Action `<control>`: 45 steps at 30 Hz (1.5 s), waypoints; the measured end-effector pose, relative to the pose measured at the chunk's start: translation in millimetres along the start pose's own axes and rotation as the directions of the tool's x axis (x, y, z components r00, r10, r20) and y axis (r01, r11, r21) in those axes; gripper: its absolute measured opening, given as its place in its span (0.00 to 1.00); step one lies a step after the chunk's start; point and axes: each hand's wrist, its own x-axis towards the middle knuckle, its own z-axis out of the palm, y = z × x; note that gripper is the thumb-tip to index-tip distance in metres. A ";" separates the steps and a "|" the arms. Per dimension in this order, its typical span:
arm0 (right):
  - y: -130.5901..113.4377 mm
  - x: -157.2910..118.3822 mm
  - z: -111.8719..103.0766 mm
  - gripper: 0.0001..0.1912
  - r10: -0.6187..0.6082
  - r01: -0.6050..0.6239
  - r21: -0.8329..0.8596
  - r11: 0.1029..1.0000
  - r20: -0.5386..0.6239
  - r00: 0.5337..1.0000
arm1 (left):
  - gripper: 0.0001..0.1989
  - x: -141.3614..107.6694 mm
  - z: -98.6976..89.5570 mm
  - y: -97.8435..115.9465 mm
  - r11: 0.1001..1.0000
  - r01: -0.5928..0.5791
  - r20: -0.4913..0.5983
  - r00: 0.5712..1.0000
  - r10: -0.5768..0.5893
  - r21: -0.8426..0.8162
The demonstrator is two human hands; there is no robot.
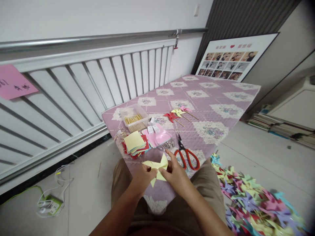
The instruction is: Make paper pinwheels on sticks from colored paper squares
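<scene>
Between both hands is a pale yellow paper pinwheel (161,176), its points folded in toward the middle. My left hand (144,175) pinches it from the left, thumb near the centre. From the right, my right hand (176,172) presses its thumb on the centre, index finger stretched forward. Just beyond the hands lies a small heap of metal pins (168,144) beside a pink sheet (161,135). Scissors with red handles (193,159) rest to the right. A stack of coloured paper squares (134,141) sits to the left.
A clear plastic box of wooden sticks (134,119) stands at the table's left edge. Three finished pinwheels on sticks (177,112) lie farther back on the patterned tablecloth (211,129). Many pinwheels (248,200) are piled at the floor's right. A radiator (98,78) borders the left.
</scene>
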 end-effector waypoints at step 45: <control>21.8 11.2 0.3 0.34 -0.031 0.034 -0.048 0.998 0.050 0.998 | 0.07 6.2 -2.7 -11.0 0.994 0.014 0.066 0.998 -0.007 -0.111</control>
